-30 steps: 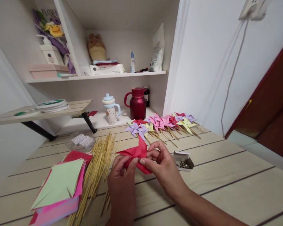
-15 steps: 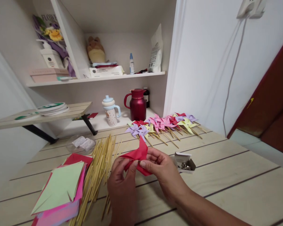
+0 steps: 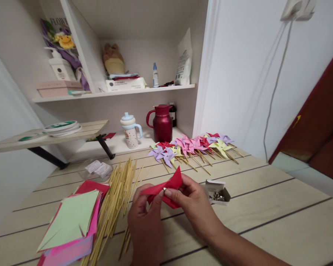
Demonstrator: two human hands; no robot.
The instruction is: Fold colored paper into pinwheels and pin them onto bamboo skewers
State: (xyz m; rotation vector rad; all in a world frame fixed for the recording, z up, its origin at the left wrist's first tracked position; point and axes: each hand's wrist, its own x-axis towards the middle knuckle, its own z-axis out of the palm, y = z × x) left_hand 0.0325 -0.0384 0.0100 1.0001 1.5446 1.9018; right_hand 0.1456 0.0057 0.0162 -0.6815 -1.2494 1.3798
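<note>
Both my hands grip a red paper pinwheel above the table. My left hand is closed on its left side, thumb at the centre. On the right side my right hand pinches the paper, its thumb tip beside a small shiny metal pin at the pinwheel's middle. One red blade points up between the hands. The fingers behind the paper are partly hidden. Beyond my right hand stands an opened small box with several metal pins inside. To the left of my left hand lie many thin wooden sticks.
Colored paper squares are stacked at the left. Finished paper pinwheels on sticks lie at the back, before a red jug and a cup. A clear dish and a small raised stand are at the left.
The red pinwheel has tilted, its upright blade leaning further right and lower. The metal pin at its middle now shows more plainly. Both hands keep their grip.
</note>
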